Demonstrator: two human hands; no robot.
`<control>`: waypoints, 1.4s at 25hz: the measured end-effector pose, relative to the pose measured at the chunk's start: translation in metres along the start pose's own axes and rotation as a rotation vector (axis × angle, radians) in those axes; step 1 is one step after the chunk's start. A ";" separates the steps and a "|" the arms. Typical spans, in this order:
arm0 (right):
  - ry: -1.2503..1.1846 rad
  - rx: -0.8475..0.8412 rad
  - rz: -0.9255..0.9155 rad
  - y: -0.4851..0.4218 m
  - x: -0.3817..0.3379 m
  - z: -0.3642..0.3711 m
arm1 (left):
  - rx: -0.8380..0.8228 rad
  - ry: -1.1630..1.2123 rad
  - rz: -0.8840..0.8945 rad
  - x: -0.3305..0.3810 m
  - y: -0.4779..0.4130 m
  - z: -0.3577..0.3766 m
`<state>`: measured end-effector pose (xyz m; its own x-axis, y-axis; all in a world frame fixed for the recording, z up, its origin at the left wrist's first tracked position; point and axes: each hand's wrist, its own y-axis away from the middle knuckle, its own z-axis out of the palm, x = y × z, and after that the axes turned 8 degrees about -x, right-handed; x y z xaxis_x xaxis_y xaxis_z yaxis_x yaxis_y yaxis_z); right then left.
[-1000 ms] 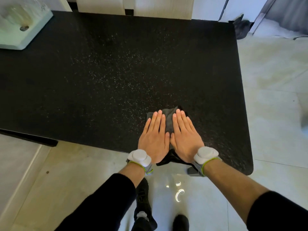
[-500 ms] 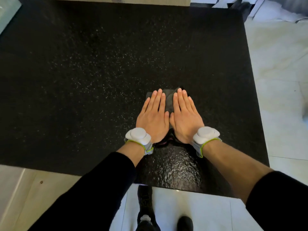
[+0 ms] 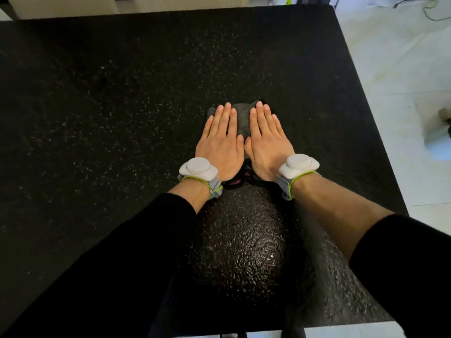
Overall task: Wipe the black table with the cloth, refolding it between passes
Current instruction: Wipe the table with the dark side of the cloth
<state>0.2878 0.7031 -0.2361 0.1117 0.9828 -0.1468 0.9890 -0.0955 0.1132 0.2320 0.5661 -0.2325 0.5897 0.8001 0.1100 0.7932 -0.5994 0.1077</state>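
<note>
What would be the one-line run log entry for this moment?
phase: wipe pass | left hand: flat on cloth | right hand: flat on cloth | black table: glossy patch behind hands

Left hand (image 3: 220,146) and right hand (image 3: 267,142) lie flat.

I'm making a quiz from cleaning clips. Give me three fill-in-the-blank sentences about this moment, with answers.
The left hand and right hand press side by side on a dark grey ____. Their fingers are ____, not curled. The table beneath is coloured ____.
Missing words: cloth; straight; black.
</note>
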 end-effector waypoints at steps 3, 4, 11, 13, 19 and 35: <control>-0.014 0.002 -0.005 0.017 0.000 -0.001 | 0.002 -0.029 0.024 0.006 0.014 0.000; -0.019 -0.007 -0.007 0.024 0.000 -0.001 | -0.002 -0.026 0.025 0.009 0.019 0.001; -0.008 -0.048 -0.015 0.108 0.008 0.004 | -0.004 -0.016 0.048 0.054 0.086 0.011; -0.008 -0.045 -0.019 0.133 0.014 0.007 | -0.008 -0.014 0.041 0.071 0.106 0.015; -0.008 -0.062 -0.013 0.229 0.047 0.014 | -0.038 0.031 0.031 0.149 0.173 0.028; 0.052 -0.044 0.223 0.369 0.137 0.015 | -0.065 0.092 0.214 0.292 0.224 0.045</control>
<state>0.6699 0.8001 -0.2296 0.3210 0.9450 -0.0626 0.9349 -0.3056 0.1805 0.5890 0.6668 -0.2205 0.7245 0.6511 0.2262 0.6386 -0.7576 0.1353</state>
